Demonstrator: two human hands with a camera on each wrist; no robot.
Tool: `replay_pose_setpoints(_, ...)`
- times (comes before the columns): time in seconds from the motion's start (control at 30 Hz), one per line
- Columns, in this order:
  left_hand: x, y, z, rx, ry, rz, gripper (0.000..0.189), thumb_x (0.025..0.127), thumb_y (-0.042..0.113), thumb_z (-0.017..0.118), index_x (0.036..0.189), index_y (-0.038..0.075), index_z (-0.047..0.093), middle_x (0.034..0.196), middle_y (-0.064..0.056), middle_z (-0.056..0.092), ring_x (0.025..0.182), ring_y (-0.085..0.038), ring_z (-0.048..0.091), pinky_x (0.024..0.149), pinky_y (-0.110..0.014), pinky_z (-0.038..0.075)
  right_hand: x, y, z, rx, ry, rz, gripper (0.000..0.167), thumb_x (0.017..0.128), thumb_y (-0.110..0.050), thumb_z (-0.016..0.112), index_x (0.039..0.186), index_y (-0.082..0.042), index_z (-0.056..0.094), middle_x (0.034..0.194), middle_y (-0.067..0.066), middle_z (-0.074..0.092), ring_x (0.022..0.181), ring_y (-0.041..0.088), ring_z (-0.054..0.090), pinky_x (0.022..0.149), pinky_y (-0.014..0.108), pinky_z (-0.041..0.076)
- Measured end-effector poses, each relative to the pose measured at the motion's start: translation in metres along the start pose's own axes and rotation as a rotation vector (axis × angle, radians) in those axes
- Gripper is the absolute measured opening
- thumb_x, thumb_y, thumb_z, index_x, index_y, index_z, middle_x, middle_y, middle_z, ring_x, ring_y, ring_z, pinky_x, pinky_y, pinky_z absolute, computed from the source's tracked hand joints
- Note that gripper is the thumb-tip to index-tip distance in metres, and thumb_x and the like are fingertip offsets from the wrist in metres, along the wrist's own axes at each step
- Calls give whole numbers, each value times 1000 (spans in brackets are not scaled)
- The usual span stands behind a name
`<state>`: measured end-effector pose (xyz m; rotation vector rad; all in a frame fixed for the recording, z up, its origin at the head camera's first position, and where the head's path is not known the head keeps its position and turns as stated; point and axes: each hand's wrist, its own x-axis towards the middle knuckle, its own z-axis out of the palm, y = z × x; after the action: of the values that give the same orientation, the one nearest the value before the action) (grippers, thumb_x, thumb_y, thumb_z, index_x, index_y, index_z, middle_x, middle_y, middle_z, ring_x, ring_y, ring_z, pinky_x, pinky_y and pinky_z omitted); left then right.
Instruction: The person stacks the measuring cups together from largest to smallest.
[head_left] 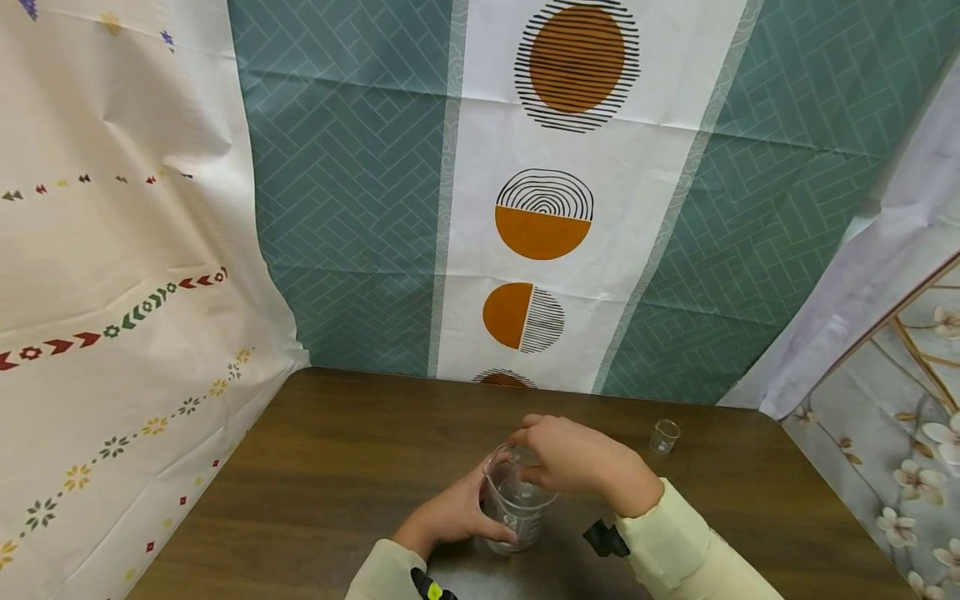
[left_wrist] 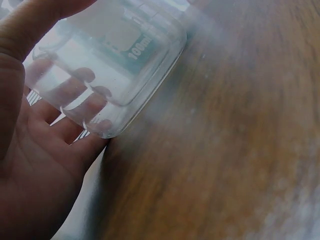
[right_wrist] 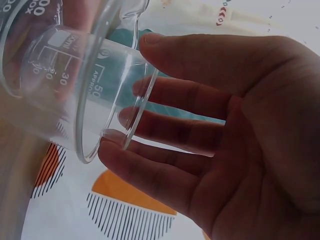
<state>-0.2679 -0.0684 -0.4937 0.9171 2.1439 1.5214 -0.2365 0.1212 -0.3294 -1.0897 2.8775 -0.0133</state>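
Note:
Near the front of the table, my left hand [head_left: 459, 508] grips a large clear glass beaker [head_left: 522, 527] by its side, thumb in front and fingers around the far wall. The large beaker looks upright. My right hand [head_left: 576, 460] is over its mouth. In the right wrist view, that hand pinches the rim of a smaller glass beaker [right_wrist: 114, 92], marked up to 50, between thumb and fingers. The smaller beaker's lower part sits inside the large one, its rim still outside. The left wrist view shows white 100 ml print through the large beaker's wall [left_wrist: 150, 82].
A tiny glass beaker [head_left: 664, 437] stands on the brown wooden table [head_left: 360, 433], toward the back right. Behind the table hangs a green and white patterned cloth [head_left: 352, 208]. A cream patterned cloth [head_left: 112, 250] borders the left side, a floral one [head_left: 892, 475] the right.

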Motion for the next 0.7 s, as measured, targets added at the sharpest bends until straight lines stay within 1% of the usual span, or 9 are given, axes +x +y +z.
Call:
replay_pose_setpoints(0.23, -1, 1, 1, 8, 7, 0, 103, 75, 31, 84, 150, 43, 15, 156, 3, 27, 135, -23, 40, 104, -39, 41, 1, -1, 2, -9, 1, -18, 35, 85, -27, 73, 117, -14, 69, 103, 1, 62, 85, 12, 61, 76, 30, 53)
replay_pose_setpoints(0.4, -2, 1, 1, 4, 13, -8, 103, 74, 29, 85, 150, 43, 17, 157, 4, 25, 133, -23, 42, 103, -40, 42, 1, -1, 4, -7, 2, -23, 35, 84, -27, 73, 117, -15, 69, 100, 0, 61, 82, 11, 59, 74, 29, 52)
replay_pose_setpoints(0.57, -2, 0, 1, -6, 11, -9, 102, 74, 29, 85, 150, 44, 17, 157, 3, 26, 131, -22, 44, 103, -41, 41, 0, -2, 4, 5, -6, -17, 36, 85, -27, 73, 119, -16, 69, 103, 1, 62, 84, 12, 61, 75, 30, 52)
replay_pose_setpoints(0.7, -1, -1, 1, -1, 13, -7, 104, 74, 30, 85, 151, 43, 15, 157, 2, 27, 131, -22, 44, 103, -40, 41, 0, -3, 4, 8, -9, -20, 36, 85, -25, 72, 119, -16, 69, 104, 1, 62, 85, 12, 60, 76, 30, 52)
